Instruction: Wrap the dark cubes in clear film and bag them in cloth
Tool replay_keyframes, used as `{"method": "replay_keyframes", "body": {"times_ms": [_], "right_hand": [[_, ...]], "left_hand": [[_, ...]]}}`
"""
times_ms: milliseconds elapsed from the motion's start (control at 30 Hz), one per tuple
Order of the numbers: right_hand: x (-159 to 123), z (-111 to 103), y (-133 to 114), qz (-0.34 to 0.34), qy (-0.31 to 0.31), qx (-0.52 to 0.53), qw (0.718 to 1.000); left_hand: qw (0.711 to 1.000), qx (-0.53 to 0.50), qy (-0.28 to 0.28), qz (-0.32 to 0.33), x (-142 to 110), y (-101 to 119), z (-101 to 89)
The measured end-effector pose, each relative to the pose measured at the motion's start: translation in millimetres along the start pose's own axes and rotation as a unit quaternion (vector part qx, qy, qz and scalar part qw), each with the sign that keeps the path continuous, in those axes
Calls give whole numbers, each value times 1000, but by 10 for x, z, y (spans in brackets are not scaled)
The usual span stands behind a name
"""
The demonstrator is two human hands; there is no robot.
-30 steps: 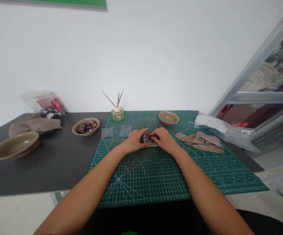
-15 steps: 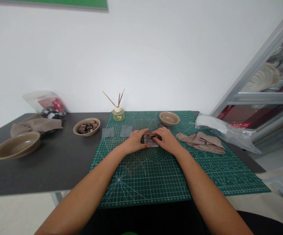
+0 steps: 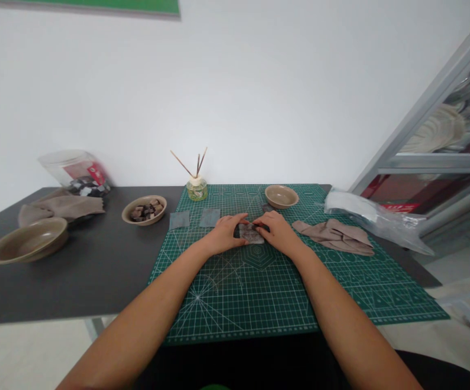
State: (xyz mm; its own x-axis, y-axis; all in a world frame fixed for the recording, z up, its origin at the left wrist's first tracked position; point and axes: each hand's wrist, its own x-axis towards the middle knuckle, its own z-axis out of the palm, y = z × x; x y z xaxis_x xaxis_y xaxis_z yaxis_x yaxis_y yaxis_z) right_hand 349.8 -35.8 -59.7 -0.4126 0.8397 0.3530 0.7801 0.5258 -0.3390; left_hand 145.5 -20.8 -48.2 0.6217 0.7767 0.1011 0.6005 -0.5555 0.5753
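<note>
Both hands, left hand (image 3: 225, 234) and right hand (image 3: 277, 232), grip pinching a small grey sheet (image 3: 250, 233) on the cutting mat (image 3: 259, 292); tan cloth (image 3: 334, 236) lies right of the grip.

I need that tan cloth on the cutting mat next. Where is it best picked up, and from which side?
Pinch the raised folds near the middle of the tan cloth, coming from above. It lies crumpled and flat on the green mat, so its edges give little grip. Approach from the near side: the plastic bag crowds its far side.
</note>
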Motion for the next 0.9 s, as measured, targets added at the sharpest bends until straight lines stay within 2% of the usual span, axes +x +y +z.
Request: {"method": "replay_keyframes", "body": {"times_ms": [200, 567, 900], "right_hand": [[15, 8, -14, -21, 1, -1, 1000], [13, -9, -70, 13, 12, 36, 999], [-1, -61, -42, 7, 2, 43, 999]], "left_hand": [[1000, 5, 4, -15, 3, -1, 6], [1000, 2, 0, -6, 3, -7, 3], [1000, -7, -4, -4, 0, 20, -11]]}}
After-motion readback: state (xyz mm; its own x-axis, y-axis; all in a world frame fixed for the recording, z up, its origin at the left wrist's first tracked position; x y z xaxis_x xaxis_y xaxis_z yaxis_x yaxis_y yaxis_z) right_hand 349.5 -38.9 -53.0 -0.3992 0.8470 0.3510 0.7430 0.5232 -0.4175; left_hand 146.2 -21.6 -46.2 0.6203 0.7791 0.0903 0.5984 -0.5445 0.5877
